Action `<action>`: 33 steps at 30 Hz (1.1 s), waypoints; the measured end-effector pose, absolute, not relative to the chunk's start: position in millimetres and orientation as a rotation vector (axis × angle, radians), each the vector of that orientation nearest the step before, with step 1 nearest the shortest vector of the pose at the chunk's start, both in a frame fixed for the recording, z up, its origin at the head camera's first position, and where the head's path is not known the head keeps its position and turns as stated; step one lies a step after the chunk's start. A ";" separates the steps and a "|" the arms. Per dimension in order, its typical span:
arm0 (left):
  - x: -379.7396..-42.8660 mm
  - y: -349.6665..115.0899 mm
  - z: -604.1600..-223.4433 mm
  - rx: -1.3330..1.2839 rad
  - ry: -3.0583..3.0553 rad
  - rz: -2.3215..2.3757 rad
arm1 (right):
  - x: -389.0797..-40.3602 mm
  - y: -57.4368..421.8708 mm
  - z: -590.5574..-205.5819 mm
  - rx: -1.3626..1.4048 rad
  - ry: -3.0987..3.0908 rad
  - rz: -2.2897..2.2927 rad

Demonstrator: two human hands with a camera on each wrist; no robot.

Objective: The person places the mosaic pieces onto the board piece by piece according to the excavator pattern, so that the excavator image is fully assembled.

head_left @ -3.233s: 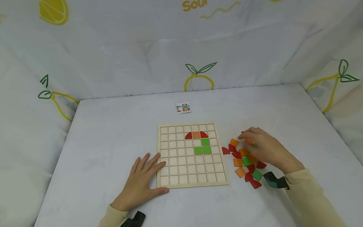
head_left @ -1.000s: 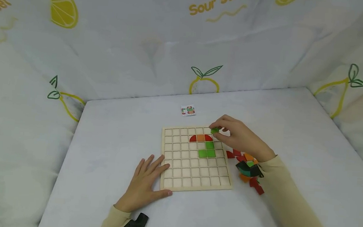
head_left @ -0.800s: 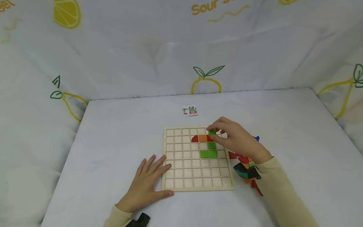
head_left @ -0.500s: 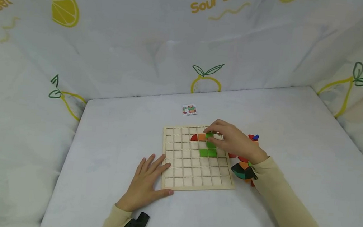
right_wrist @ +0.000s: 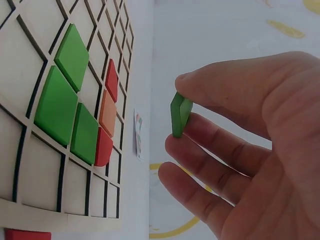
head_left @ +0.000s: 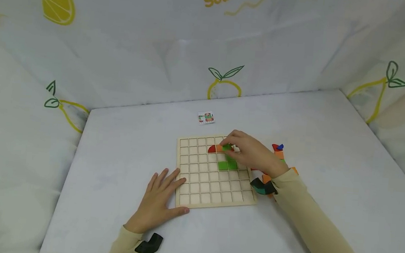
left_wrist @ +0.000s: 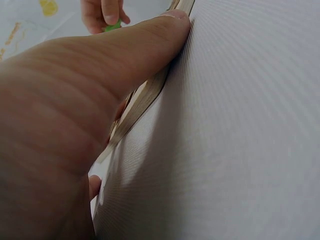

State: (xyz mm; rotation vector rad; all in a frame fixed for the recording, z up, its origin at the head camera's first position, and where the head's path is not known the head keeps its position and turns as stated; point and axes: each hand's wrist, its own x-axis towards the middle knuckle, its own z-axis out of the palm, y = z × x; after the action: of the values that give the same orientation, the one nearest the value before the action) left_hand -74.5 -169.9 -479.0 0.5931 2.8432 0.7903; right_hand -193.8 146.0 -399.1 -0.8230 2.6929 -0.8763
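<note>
My right hand (head_left: 252,151) pinches a green square tile (right_wrist: 180,114) between thumb and fingertips, held above the upper right part of a wooden grid board (head_left: 201,186). In the right wrist view the tile stands on edge, apart from the board. Set in the board's cells are a red quarter-round tile (head_left: 212,149), an orange square tile (right_wrist: 107,116), a second red quarter-round (right_wrist: 104,146) and several green square tiles (head_left: 222,166). My left hand (head_left: 158,197) lies with fingers spread at the board's lower left corner, fingertips over its left edge, thumb (left_wrist: 165,32) along the near edge.
Right of the board lies a loose pile of red, orange, green and blue tiles (head_left: 278,154), partly hidden by my right forearm. A small printed pattern card (head_left: 206,118) lies behind the board. White cloth with lemon prints (head_left: 224,89) hangs behind the table.
My right hand has gone from the tile pile to the board, bringing a green square, then moved slightly left over the red and orange row. The left hand has kept its place at the board.
</note>
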 end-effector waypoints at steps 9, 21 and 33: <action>-74.0 -170.6 -478.6 0.591 2.835 0.815 | -185.0 125.2 -415.0 -0.932 2.717 -0.766; -74.5 -171.2 -479.8 0.595 2.829 0.820 | -175.1 108.4 -429.0 -1.053 2.702 -0.669; -74.8 -171.2 -480.0 0.597 2.831 0.807 | -172.1 104.3 -429.3 -1.078 2.711 -0.559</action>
State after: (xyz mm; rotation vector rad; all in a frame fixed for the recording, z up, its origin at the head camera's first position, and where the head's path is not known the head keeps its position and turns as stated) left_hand -74.8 -171.2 -480.0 0.5969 2.8309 0.8073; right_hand -172.1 104.3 -429.3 -1.0775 2.7115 -0.5593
